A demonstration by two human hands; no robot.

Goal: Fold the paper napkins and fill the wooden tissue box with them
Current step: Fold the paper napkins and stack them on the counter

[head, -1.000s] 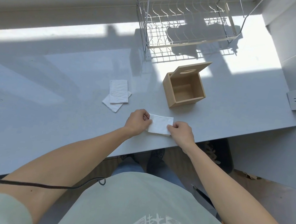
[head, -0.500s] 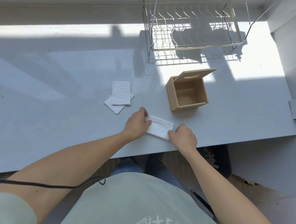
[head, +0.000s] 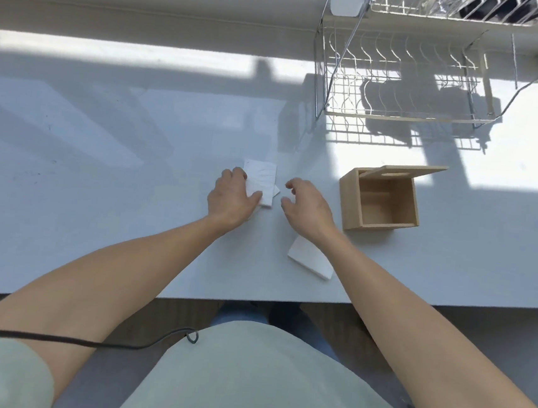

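Two white napkins [head: 262, 178] lie stacked on the grey table, and my left hand [head: 232, 197] rests on their near left part with its thumb over the top one. My right hand [head: 305, 204] hovers just right of the stack with loosely curled fingers, holding nothing. A folded napkin [head: 310, 257] lies near the table's front edge, partly under my right forearm. The wooden tissue box [head: 381, 200] stands to the right, its hinged lid tilted up and its inside bare.
A wire dish rack [head: 405, 75] stands at the back right of the table [head: 101, 154]. The table's front edge runs just below my forearms. A black cable [head: 116, 343] hangs across my lap.
Both hands have let go of the folded napkin, left it near the front edge, and moved forward to the stack of napkins. The camera has tipped closer to the table.
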